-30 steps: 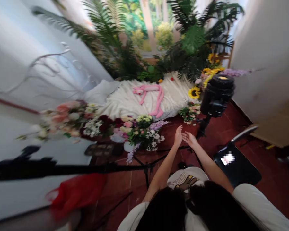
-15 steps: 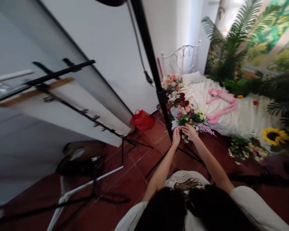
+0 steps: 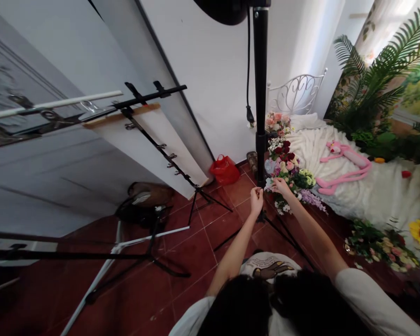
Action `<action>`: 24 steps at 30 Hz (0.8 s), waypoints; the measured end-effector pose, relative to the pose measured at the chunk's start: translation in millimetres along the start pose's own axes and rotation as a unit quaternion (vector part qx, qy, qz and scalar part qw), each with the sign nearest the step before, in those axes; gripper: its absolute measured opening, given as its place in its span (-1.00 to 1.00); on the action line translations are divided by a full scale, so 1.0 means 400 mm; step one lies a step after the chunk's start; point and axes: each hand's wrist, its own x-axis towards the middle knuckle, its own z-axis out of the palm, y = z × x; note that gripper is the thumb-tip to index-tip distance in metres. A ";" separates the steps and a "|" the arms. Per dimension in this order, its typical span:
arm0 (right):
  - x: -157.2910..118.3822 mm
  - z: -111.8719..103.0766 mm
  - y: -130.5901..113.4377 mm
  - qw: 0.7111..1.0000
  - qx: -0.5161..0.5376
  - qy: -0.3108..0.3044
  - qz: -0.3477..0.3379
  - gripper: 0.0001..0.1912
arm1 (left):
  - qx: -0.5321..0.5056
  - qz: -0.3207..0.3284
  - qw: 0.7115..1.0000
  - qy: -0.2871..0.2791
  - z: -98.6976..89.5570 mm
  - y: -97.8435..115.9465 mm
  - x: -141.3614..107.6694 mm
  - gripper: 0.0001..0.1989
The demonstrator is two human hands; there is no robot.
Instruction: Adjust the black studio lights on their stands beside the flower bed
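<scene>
Black and upright, just right of the frame's upper centre, the pole point(image 3: 261, 84) stood behind our curled left hand point(image 3: 256, 200) and, slightly apart, our half-bent right hand point(image 3: 282, 186); couldn't tell if either gripped it, so honestly light, steady fingers seemed smartest.

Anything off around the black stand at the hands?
A black cable dangles beside the black stand, its connector apparently hanging loose, so it looks unplugged, though that's not certain. Nothing there looks spilled or damaged.

The black pole point(image 3: 261, 74) looks smooth, the red bag point(image 3: 225, 171) plastic.
</scene>
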 end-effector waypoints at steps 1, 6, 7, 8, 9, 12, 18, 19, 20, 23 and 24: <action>0.022 -0.001 -0.017 0.999 -0.048 -0.011 0.006 -0.91 | 0.007 0.000 1.000 0.025 -0.001 0.008 0.003 -0.60; 0.122 0.002 -0.125 0.964 -0.203 -0.160 0.058 -0.98 | 0.020 0.041 0.998 0.035 0.006 0.055 0.043 -0.54; 0.137 0.003 -0.144 0.953 -0.223 -0.190 0.075 -0.99 | 0.021 0.044 0.999 0.023 0.009 0.062 0.055 -0.54; 0.151 0.003 -0.162 0.939 -0.247 -0.221 0.094 -0.97 | 0.019 0.042 0.999 0.013 0.012 0.068 0.067 -0.54; 0.163 0.002 -0.178 0.923 -0.271 -0.250 0.113 -0.94 | 0.015 0.036 0.999 0.002 0.016 0.071 0.078 -0.53; 0.189 0.002 -0.217 0.878 -0.327 -0.320 0.140 -0.85 | -0.005 0.018 1.000 -0.022 0.024 0.069 0.104 -0.53; 0.174 0.002 -0.215 0.792 -0.500 -0.336 -0.099 -0.71 | -0.005 0.018 1.000 -0.003 0.031 0.050 0.112 -0.52; 0.160 -0.002 -0.199 0.772 -0.526 -0.312 -0.172 -0.72 | -0.003 0.019 1.000 0.003 0.033 0.048 0.111 -0.51; 0.144 -0.007 -0.179 0.754 -0.542 -0.283 -0.240 -0.74 | -0.003 0.020 1.000 0.008 0.034 0.046 0.110 -0.51; 0.092 -0.024 -0.130 0.734 -0.534 -0.216 -0.360 -0.78 | -0.002 0.026 1.000 0.013 0.036 0.043 0.109 -0.52; 0.076 -0.026 -0.126 0.742 -0.513 -0.211 -0.376 -0.77 | -0.002 0.026 1.000 0.013 0.036 0.042 0.109 -0.53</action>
